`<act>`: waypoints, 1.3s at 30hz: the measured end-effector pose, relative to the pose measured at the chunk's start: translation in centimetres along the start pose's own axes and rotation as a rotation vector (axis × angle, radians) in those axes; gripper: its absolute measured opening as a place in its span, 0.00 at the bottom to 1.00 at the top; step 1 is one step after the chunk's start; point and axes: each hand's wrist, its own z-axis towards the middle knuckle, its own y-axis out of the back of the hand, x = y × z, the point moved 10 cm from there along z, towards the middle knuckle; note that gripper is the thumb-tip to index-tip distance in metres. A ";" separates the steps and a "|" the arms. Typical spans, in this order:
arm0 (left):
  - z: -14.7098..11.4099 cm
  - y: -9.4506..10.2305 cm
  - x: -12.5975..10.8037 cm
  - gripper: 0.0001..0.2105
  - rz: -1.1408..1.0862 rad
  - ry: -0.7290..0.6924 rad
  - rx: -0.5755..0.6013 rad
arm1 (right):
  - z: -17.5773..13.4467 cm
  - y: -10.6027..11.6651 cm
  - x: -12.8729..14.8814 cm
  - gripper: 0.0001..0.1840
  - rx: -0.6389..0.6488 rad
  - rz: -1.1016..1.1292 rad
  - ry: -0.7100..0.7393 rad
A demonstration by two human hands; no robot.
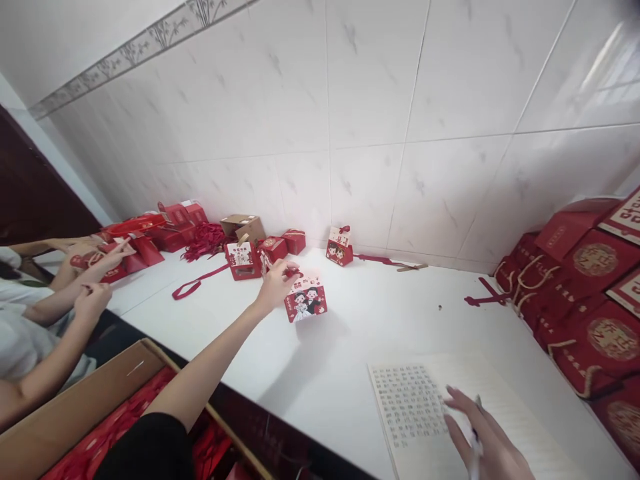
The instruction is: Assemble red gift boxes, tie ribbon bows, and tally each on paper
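**Pinched at the top, pen at the ready!**

Gripping the red gift box (306,305) by its top in the left hand (275,287), above the white table (350,353); holding a pen (475,443) in the right hand (493,443), over the notebook (407,403). Could slip and tumble if pinched too lightly! Below, crammed inside the cardboard carton (95,397): red packaging (120,420). Inside the gift box: hidden.

The notebook (410,408) lies left of the bags (570,293).

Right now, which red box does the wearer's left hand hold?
The foremost couple-printed box: unlike the red boxes behind it, its top is gripped by the left hand.
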 end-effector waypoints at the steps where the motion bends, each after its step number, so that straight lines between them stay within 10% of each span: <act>1: -1.4 -0.3 -1.3 0.05 -0.040 -0.060 0.025 | 1.7 -0.3 1.7 0.19 0.038 -0.008 0.036; 5: -7.0 -2.5 -5.3 0.08 -0.151 -0.201 0.172 | 8.5 -2.1 10.5 0.16 0.101 0.167 0.273; 9: -9.4 -3.7 -5.3 0.20 -0.390 -0.003 0.233 | 12.5 -6.9 15.6 0.16 0.225 0.335 0.383; 13: -10.0 -4.2 -4.4 0.26 -0.588 0.195 0.242 | 13.0 -11.3 16.1 0.12 0.316 0.445 0.284; 18: -10.4 -3.8 -2.7 0.18 -0.621 0.324 0.026 | 12.1 -11.7 15.9 0.08 0.140 0.471 0.248; 24: -10.4 -3.6 -3.6 0.07 -0.469 0.148 -0.081 | 11.9 -11.8 15.7 0.07 0.068 0.441 0.283; 39: -10.6 -4.4 -4.1 0.14 -0.522 0.071 0.027 | 12.2 -12.0 15.4 0.05 0.057 0.495 0.227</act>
